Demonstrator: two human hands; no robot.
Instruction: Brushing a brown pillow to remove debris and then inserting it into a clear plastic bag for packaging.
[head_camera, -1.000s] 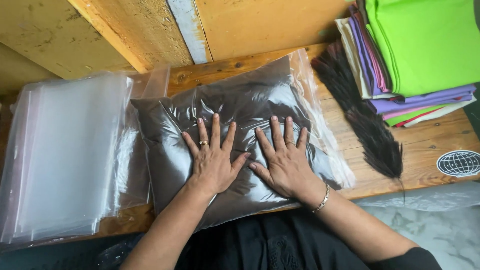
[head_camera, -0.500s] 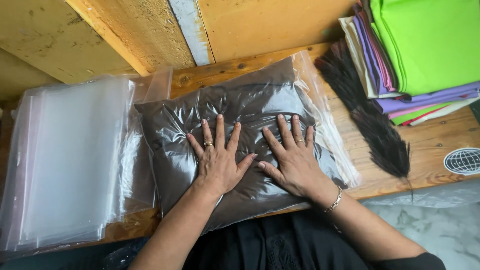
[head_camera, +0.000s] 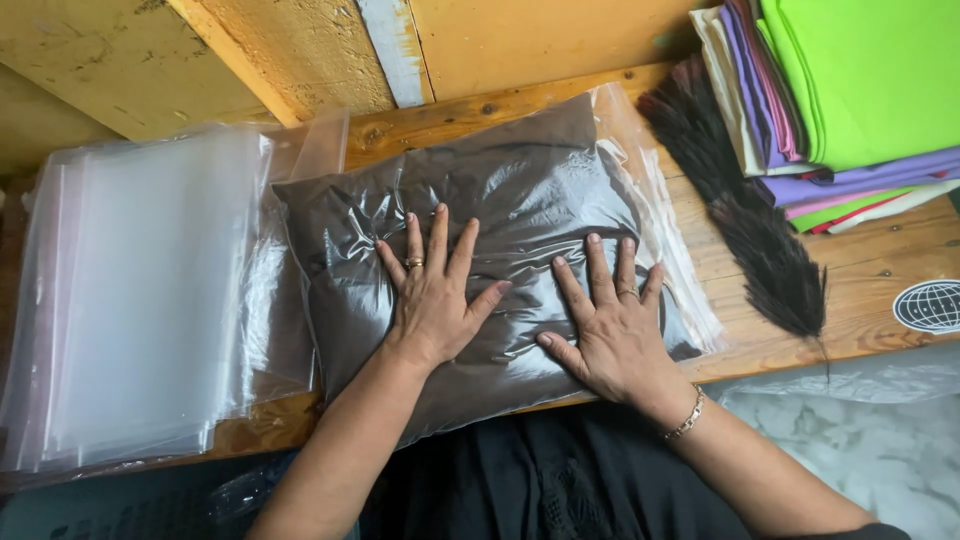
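A clear plastic bag (head_camera: 520, 190) filled with a folded dark brown cloth lies on the wooden table (head_camera: 880, 270). My left hand (head_camera: 433, 290) rests flat on the middle of the bag, fingers spread, a ring on one finger. My right hand (head_camera: 612, 325) presses flat on the bag's lower right part, fingers apart, with a ring and a gold bracelet at the wrist. Neither hand grips anything.
A stack of empty clear plastic bags (head_camera: 140, 300) lies at the left. A dark feathery brush (head_camera: 745, 220) lies right of the bag. Folded cloths in green, purple, pink and cream (head_camera: 850, 90) are piled at the top right. A yellow wooden wall (head_camera: 300, 50) stands behind.
My right hand has slid to the right and down across the bag, away from my left hand. The bag's surface looks flatter. My left hand has stayed in place.
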